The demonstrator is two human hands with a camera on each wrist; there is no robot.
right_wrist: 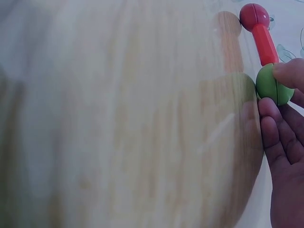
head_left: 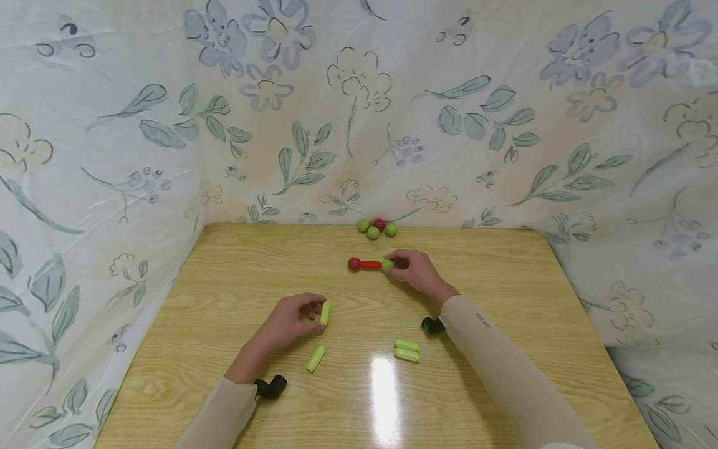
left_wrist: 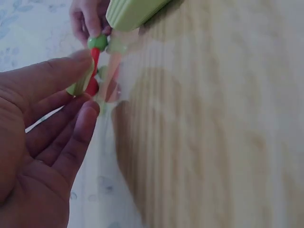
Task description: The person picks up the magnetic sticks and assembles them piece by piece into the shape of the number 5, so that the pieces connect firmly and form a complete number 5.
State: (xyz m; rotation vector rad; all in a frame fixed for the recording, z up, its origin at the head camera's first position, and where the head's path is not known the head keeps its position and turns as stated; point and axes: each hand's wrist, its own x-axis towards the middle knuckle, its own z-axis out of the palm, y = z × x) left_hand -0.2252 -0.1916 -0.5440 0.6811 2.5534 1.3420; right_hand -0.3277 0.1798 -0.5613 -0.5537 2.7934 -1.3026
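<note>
My left hand pinches a light-green ridged stick between thumb and fingers, above the left part of the table. Farther back, my right hand holds a green ball with thumb and fingertips. That ball sits at the right end of a red stick, whose left end meets a red ball. In the right wrist view the green ball, red stick and red ball form one line. A second light-green stick lies just below my left hand.
Two more light-green sticks lie side by side near the right forearm. At the table's back edge stand several green balls and a red ball. A flowered cloth hangs behind the wooden table.
</note>
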